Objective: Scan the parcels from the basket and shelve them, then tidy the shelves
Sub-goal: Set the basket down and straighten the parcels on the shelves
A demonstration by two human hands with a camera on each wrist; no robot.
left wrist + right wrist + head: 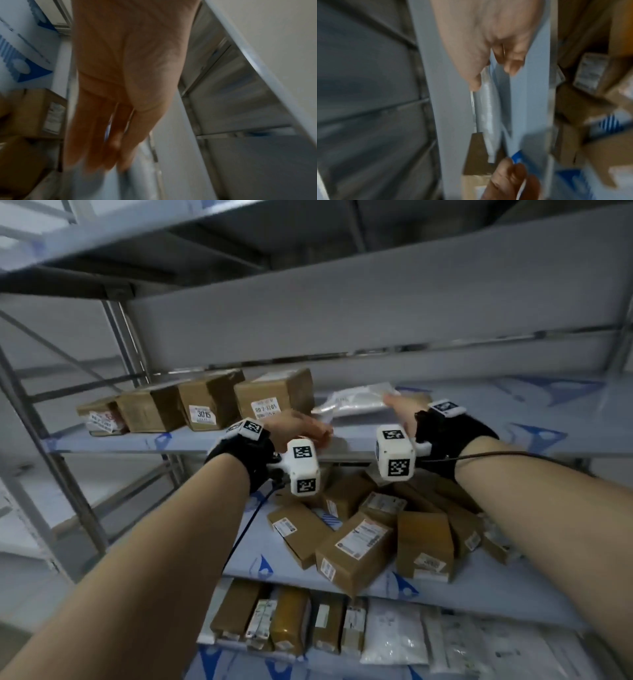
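white mailer (356,402) (right hand (400,409) touching)

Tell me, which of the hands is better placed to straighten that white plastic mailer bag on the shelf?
The right hand, probably: its fingers already reach the white mailer bag. The left hand hovers open at the shelf edge, beside the labelled cardboard box.

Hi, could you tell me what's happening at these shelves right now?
A person is sorting parcels on a metal rack. Both hands are up at the upper shelf, where four brown boxes stand in a row. The right hand touches a white plastic mailer lying beside them; the left hand is open at its near end. A jumbled pile of boxes lies on the shelf below.
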